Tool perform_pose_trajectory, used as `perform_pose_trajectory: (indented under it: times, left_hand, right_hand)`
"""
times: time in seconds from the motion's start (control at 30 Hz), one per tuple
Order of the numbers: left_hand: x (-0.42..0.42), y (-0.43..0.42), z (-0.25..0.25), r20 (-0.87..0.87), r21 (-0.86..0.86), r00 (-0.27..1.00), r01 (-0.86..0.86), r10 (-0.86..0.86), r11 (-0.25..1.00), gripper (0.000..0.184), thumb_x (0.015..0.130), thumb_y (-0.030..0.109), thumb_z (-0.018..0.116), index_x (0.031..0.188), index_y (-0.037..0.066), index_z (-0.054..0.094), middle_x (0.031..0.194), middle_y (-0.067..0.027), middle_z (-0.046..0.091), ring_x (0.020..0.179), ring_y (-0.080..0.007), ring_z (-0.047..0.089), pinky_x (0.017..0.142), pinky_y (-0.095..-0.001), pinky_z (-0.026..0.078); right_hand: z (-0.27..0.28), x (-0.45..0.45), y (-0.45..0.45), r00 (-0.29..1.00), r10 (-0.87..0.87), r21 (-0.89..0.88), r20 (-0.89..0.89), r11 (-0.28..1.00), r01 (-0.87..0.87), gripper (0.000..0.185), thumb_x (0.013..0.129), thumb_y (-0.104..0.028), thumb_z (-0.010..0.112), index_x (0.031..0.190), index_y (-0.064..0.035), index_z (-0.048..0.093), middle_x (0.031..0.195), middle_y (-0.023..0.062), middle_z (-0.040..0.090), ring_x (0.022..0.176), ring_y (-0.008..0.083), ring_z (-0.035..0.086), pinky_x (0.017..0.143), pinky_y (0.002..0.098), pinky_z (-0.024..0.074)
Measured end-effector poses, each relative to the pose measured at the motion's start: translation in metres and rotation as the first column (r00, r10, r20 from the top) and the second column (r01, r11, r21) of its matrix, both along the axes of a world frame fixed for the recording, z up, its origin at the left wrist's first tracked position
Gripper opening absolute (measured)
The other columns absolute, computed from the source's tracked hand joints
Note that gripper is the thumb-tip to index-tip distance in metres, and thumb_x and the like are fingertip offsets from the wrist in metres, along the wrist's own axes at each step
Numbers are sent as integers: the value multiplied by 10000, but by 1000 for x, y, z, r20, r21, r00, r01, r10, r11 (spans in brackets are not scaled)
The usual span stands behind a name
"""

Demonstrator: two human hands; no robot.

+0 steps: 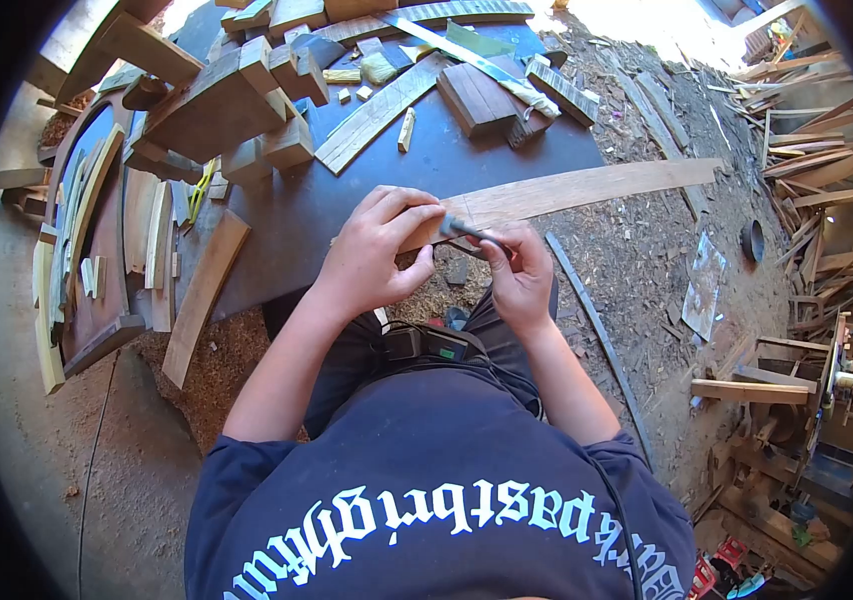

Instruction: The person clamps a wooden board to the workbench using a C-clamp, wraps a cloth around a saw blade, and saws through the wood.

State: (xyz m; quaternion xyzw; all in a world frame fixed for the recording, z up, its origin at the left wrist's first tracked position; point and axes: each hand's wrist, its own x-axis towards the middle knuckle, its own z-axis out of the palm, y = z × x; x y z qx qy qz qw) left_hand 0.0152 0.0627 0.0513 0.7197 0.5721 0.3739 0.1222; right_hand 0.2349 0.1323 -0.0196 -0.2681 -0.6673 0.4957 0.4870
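My left hand (377,250) grips the near end of a long, thin wooden board (567,195), fingers over its top and thumb apart below. The board reaches out to the right past the edge of the dark table (337,215). Pinched in my right hand (524,280) is a slim dark tool (469,232) with a greyish tip; its exact kind is unclear. That tip touches or hovers close to the board beside my left fingertips. Pencil-like lines show on the board near there.
Wood blocks (477,98), offcuts and a long saw-like blade (447,48) lie on the table. A stacked wooden structure (212,105) stands at left. Shavings cover the ground, with a dark strip (597,340) on it. Wood scraps (827,150) pile up at right.
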Motion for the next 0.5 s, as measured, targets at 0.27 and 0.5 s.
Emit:
perform_pose_trajectory:
  times: [0.27,0.5]
  left_hand:
    - [9,3,0,-198,62,979,-43,55,997,511,812,313,815,1290,157,724,1110,-56,663,1039,-264,623,928,-425,511]
    - [11,5,-6,-167,100,981,-80,96,992,498,800,269,824,1275,154,733,1075,-34,677,1030,-252,634,899,-412,504]
  right_hand:
    - [18,-14,-16,988,-152,27,36,988,151,85,902,34,760,950,8,695,931,68,636,854,135,666,741,269,594]
    - [19,-8,-18,998,-58,10,28,998,58,191,852,46,800,1032,38,739,942,95,684,868,155,709,784,284,630]
